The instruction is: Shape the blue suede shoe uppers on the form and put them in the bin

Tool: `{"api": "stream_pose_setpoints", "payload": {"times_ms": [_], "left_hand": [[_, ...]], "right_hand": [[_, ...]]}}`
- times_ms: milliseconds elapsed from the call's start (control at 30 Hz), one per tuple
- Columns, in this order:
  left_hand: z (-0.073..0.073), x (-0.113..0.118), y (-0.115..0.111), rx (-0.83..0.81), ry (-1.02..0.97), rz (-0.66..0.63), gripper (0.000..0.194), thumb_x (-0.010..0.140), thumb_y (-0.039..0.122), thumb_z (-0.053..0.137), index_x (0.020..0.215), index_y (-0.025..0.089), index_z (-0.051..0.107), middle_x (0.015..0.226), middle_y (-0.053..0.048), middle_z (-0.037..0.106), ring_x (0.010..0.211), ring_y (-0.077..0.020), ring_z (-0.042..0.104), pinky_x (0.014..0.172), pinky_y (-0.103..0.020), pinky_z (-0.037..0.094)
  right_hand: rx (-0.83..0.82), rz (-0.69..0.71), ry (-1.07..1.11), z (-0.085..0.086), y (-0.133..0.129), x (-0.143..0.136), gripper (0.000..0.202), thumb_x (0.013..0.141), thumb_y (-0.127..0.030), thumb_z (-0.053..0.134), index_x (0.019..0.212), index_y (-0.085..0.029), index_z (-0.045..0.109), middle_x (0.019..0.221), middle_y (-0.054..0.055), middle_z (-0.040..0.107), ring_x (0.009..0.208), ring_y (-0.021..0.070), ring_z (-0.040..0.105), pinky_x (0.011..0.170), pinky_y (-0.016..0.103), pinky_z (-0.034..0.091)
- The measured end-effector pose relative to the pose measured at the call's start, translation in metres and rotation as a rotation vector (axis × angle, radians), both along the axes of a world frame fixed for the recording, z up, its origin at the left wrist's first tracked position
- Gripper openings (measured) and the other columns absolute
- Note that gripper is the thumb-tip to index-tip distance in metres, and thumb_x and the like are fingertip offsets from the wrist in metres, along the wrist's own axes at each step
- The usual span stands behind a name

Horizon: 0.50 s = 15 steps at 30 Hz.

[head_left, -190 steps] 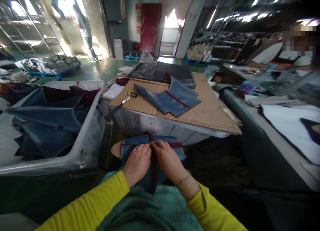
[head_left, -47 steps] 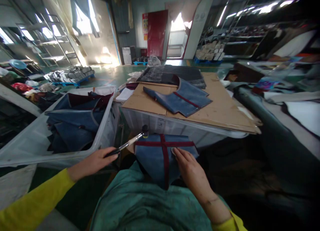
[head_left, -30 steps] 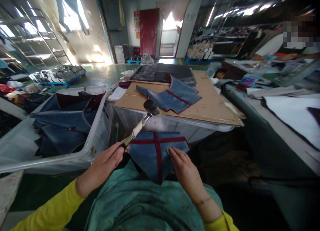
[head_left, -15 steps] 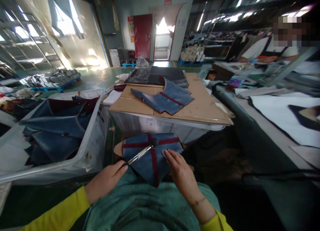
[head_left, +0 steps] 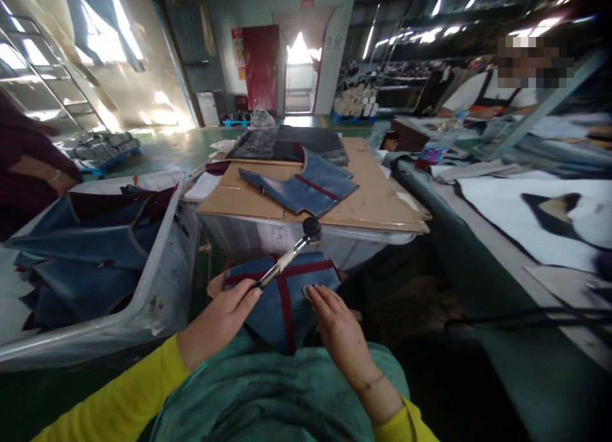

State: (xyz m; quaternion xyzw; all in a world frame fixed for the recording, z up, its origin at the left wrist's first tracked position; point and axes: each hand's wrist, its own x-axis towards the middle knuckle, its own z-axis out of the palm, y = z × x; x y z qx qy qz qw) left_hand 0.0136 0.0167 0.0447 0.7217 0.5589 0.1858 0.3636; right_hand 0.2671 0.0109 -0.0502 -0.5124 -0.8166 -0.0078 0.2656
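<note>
My left hand [head_left: 220, 319] is closed round the handle of a hammer [head_left: 282, 261], whose round dark head is raised over the far edge of a blue piece [head_left: 261, 308] with dark red strips. This piece lies in front of my lap, above the green apron [head_left: 282, 397]. On its right part rests my right hand [head_left: 340, 327], fingers together, pinching a small pale object [head_left: 308, 291] too small to name. Another blue piece [head_left: 310, 185] with a red strip lies on the cardboard [head_left: 373, 206] straight ahead.
A white bin [head_left: 165, 250] with blue pieces stands at the left, a person's arm [head_left: 43, 171] beside it. A worktable [head_left: 482, 222] with sheets and a bottle [head_left: 435, 145] runs along the right. Behind it is another person [head_left: 492, 94].
My left hand has lifted the hammer, its head rising off the blue piece. The view has turned slightly right, and a person has come into sight at the left edge.
</note>
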Motion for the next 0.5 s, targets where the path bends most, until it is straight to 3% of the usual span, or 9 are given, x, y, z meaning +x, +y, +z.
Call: {"api": "stream_pose_setpoints", "payload": {"times_ms": [133, 267, 400, 500], "left_hand": [[0.005, 0.014, 0.013, -0.029, 0.152, -0.124, 0.033, 0.093, 0.046, 0.033, 0.092, 0.024, 0.057, 0.081, -0.001, 0.066, 0.081, -0.0183, 0.063, 0.073, -0.026, 0.044], [0.01, 0.025, 0.02, 0.15, 0.202, -0.078, 0.033, 0.094, 0.046, 0.028, 0.101, 0.027, 0.054, 0.09, -0.002, 0.067, 0.091, -0.019, 0.063, 0.074, -0.025, 0.043], [-0.002, 0.022, 0.024, 0.096, 0.332, -0.145, 0.033, 0.093, 0.046, 0.031, 0.098, 0.025, 0.056, 0.086, -0.004, 0.068, 0.085, -0.0212, 0.065, 0.07, -0.027, 0.043], [-0.008, 0.008, 0.042, 0.108, 0.298, -0.1, 0.035, 0.092, 0.05, 0.034, 0.101, 0.027, 0.058, 0.092, -0.002, 0.069, 0.088, -0.0201, 0.065, 0.073, -0.026, 0.044]], "right_hand": [[0.011, -0.004, -0.025, 0.001, 0.0, 0.002, 0.045, 0.086, -0.007, 0.04, 0.129, -0.017, 0.05, 0.124, 0.011, 0.056, 0.117, 0.0216, 0.05, 0.098, 0.038, 0.046], [0.022, 0.007, -0.021, -0.002, 0.002, 0.002, 0.044, 0.087, -0.008, 0.04, 0.129, -0.016, 0.05, 0.123, 0.011, 0.056, 0.116, 0.0218, 0.05, 0.097, 0.038, 0.047], [0.032, 0.01, 0.01, -0.002, 0.004, 0.003, 0.042, 0.088, -0.01, 0.038, 0.128, -0.018, 0.05, 0.122, 0.01, 0.057, 0.115, 0.0211, 0.052, 0.096, 0.037, 0.048], [0.022, 0.031, 0.024, 0.001, 0.006, 0.004, 0.041, 0.09, -0.013, 0.038, 0.129, -0.02, 0.048, 0.121, 0.01, 0.057, 0.112, 0.0204, 0.053, 0.094, 0.037, 0.049]]}}
